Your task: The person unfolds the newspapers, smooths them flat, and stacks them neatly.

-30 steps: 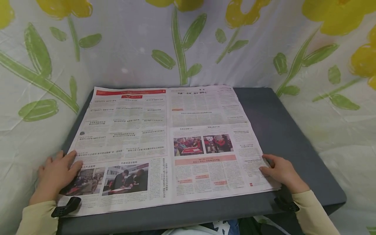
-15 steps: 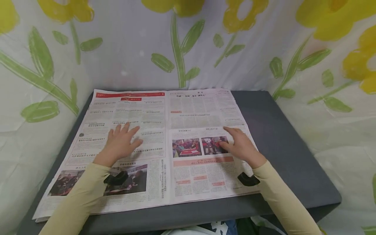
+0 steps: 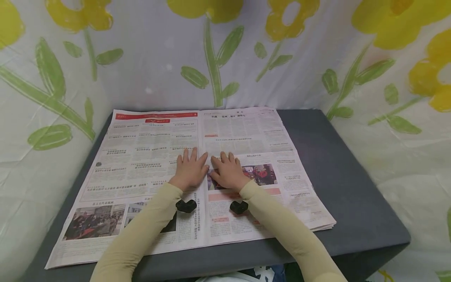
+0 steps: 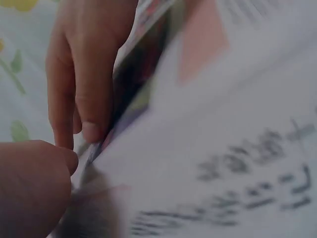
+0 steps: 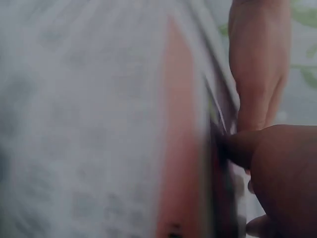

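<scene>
A broad newspaper (image 3: 246, 127) lies spread open, with a vertical centre fold, printed columns and colour photos. In the head view my left hand (image 3: 190, 170) rests on the left page just beside the fold, its fingers extended away from me. Across the fold, my right hand (image 3: 228, 172) lies on the right page, partly covering a photo. The two thumbs point towards each other close to the fold. From the left wrist, the right hand (image 4: 91, 64) appears beyond the left one, fingertips down at the paper. The right wrist view is blurred and shows both hands near the fold.
A dark grey table (image 3: 338, 176) extends past the newspaper on the right and along the front. White curtain (image 3: 148, 58) printed with yellow flowers and green leaves encloses the back and sides. A dark wrist device (image 3: 186, 206) sits at each wrist.
Both hands have left the newspaper's outer left and right edges. They have swept inward over the pages and now lie side by side at the centre fold.
</scene>
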The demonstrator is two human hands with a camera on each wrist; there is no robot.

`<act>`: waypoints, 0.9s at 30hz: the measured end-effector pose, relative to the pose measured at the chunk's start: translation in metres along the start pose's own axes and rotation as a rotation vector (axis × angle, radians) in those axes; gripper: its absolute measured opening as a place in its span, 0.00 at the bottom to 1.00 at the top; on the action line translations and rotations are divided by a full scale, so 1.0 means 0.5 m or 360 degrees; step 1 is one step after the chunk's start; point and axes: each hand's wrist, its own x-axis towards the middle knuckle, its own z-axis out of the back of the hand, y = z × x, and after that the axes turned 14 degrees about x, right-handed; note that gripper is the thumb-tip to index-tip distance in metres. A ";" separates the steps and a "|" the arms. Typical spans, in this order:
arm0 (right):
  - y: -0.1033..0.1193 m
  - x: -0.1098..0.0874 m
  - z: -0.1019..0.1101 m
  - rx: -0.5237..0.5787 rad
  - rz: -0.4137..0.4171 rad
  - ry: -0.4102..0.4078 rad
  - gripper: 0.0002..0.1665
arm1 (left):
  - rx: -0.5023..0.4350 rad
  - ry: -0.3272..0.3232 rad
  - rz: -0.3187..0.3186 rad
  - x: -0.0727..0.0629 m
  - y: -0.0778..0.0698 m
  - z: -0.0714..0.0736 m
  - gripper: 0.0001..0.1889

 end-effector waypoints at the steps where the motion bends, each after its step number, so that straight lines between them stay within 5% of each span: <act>1: -0.001 0.002 -0.009 -0.0012 -0.0025 0.0014 0.34 | 0.0004 0.0024 0.0005 0.001 -0.002 -0.008 0.30; 14: -0.060 0.001 -0.010 0.0116 -0.0241 0.0072 0.49 | -0.0056 0.0012 0.0058 0.000 0.026 -0.047 0.34; 27: -0.272 -0.093 0.109 0.0169 -0.0546 -0.0052 0.53 | -0.0136 -0.0083 0.0368 -0.067 0.246 -0.074 0.40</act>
